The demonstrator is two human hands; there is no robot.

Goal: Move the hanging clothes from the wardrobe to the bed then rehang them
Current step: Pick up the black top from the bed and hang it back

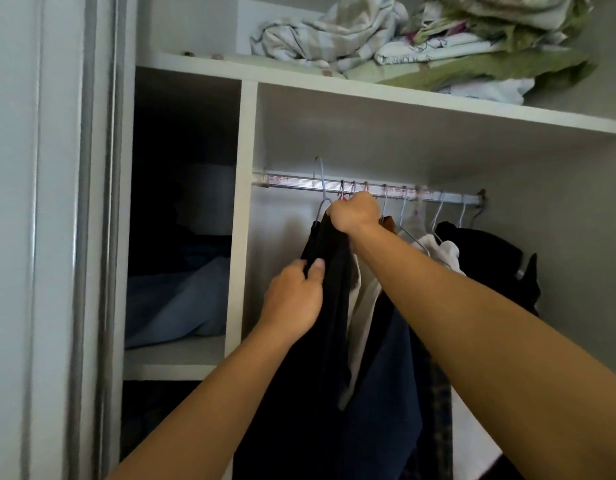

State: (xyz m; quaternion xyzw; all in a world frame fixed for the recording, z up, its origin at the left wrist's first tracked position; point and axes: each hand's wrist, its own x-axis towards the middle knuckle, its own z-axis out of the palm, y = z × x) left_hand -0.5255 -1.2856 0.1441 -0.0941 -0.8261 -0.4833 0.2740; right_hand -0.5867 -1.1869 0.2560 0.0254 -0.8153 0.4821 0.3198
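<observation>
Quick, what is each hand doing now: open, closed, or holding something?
Left hand: grips the black garment at its edge.
Right hand: closed on the same garment's top, near the hanger.

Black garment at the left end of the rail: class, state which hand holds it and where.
Both. The right hand grips the black garment at its top, by the hanger; the left hand pinches its left edge lower down.

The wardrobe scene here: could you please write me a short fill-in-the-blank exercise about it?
1. The right hand grips the top of a ____ garment just under the rail.
2. The left hand pinches that garment's ____ edge.
3. Folded bedding lies on the shelf ____ the rail.

Missing words: black; left; above
</observation>
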